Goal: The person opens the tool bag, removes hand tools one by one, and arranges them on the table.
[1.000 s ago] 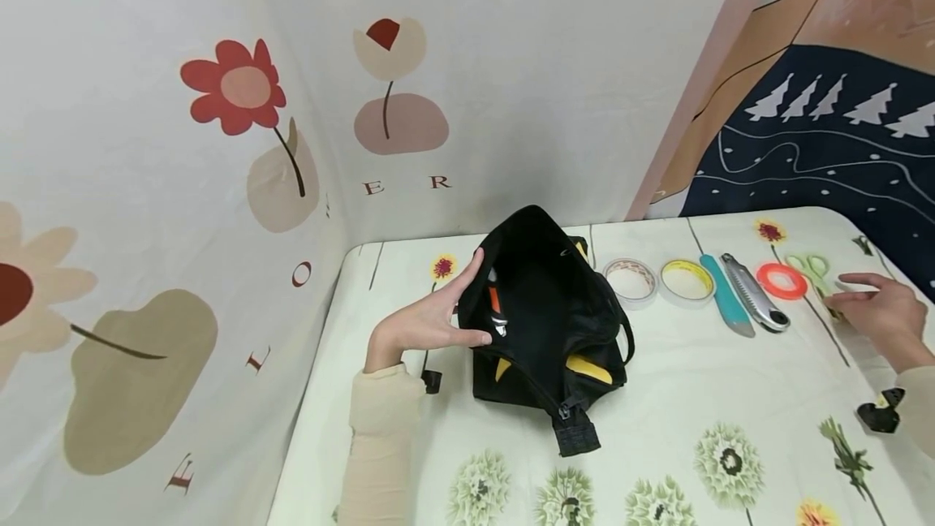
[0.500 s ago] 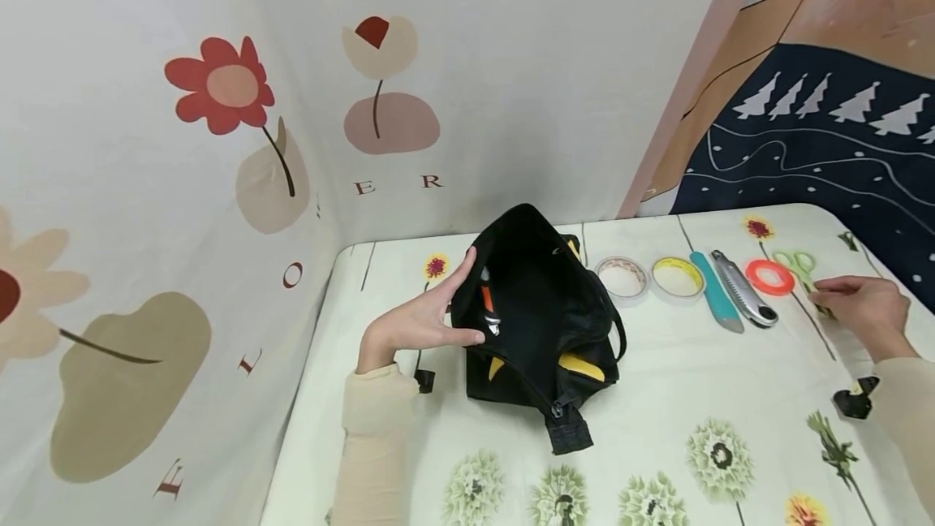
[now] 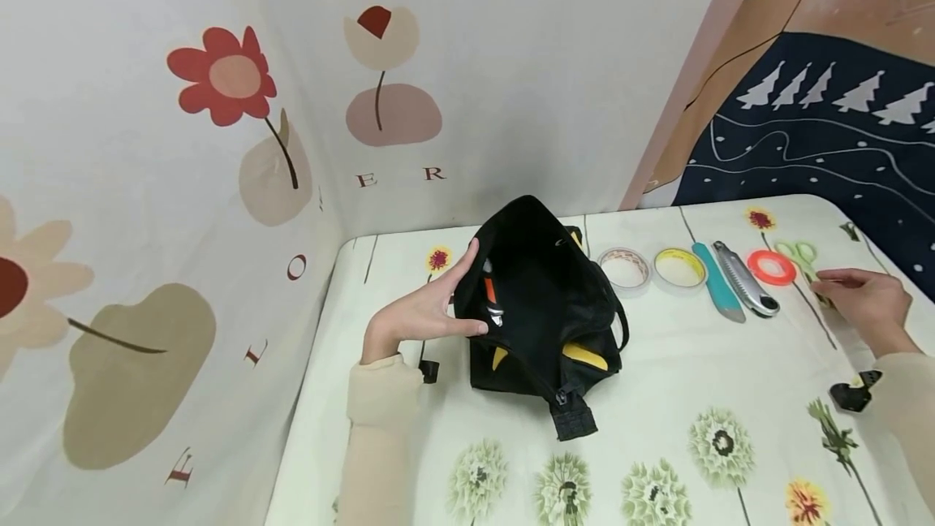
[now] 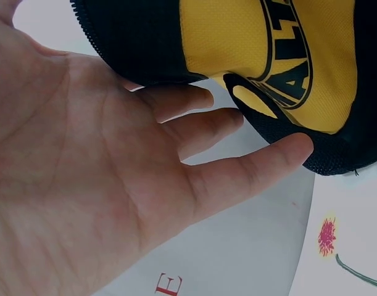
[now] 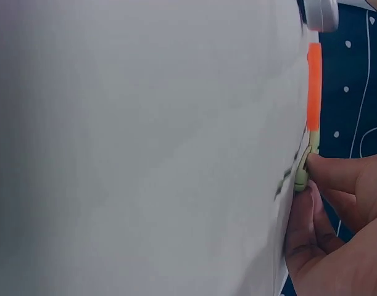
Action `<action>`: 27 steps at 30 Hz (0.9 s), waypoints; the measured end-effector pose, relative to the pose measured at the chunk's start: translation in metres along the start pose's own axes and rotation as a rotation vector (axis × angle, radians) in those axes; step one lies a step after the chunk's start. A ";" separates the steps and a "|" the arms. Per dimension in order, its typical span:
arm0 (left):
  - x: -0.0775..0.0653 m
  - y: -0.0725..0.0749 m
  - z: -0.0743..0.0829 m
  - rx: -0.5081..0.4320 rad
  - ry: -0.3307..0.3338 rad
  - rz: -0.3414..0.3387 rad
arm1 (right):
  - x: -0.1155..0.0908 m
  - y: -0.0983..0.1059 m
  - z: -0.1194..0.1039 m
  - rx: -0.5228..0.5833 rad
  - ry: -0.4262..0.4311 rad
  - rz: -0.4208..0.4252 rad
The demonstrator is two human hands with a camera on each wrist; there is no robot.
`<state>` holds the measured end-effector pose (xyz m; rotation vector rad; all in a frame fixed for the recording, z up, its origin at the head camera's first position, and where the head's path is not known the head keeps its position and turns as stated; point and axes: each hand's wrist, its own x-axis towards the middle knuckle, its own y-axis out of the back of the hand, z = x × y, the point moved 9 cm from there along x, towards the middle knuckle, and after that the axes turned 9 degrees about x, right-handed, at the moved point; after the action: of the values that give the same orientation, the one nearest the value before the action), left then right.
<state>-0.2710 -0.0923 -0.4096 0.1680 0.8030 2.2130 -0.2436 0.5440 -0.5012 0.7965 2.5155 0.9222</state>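
A black zip bag (image 3: 527,299) with yellow patches stands with its mouth wide open in the head view. An orange-and-silver tool (image 3: 492,292) lies inside, against its left wall. My left hand (image 3: 429,303) holds the left rim, thumb lapping over the edge and forefinger along it. In the left wrist view, the other fingers (image 4: 250,169) stretch out straight beside the bag's yellow printed side. Far to the right, my right hand (image 3: 869,299) pinches the lower end of light green scissors (image 3: 799,254). Thumb and fingertips close on them near the table surface in the right wrist view.
Left of the scissors lies a row: an orange ring of tape (image 3: 772,267), a grey box cutter (image 3: 745,278), a teal cutter (image 3: 718,282), a yellow-cored tape roll (image 3: 680,269) and a clear tape roll (image 3: 624,269). Printed fabric walls (image 3: 511,144) border the table behind and left.
My right hand has moved slightly left to the scissors, its fingers closing on their lower end. My left hand and the bag keep their places, while the head view shifts a little.
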 end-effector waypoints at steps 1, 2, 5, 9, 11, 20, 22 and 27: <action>0.001 0.000 0.000 0.000 0.001 0.001 | 0.001 -0.001 -0.001 -0.008 0.007 0.001; 0.001 0.000 0.000 -0.002 0.002 0.001 | 0.001 -0.001 -0.002 -0.016 0.014 0.002; 0.001 -0.001 0.000 -0.011 0.013 -0.006 | 0.001 -0.002 -0.008 -0.053 0.051 0.028; 0.000 -0.001 -0.001 -0.013 0.017 -0.005 | -0.008 -0.004 -0.026 -0.046 0.099 0.099; 0.000 0.000 -0.002 -0.006 0.015 0.000 | -0.015 -0.006 -0.041 -0.004 0.116 0.129; 0.001 0.001 -0.003 0.008 0.020 0.003 | -0.068 -0.027 -0.127 0.476 0.257 0.062; 0.001 0.001 -0.003 0.005 0.019 0.005 | -0.083 -0.034 -0.151 0.572 0.324 0.022; 0.001 0.000 -0.003 -0.006 0.021 0.003 | -0.120 -0.059 -0.203 0.791 0.448 -0.154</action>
<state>-0.2729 -0.0927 -0.4124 0.1440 0.8081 2.2233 -0.2717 0.3365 -0.3776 0.6163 3.3261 0.0021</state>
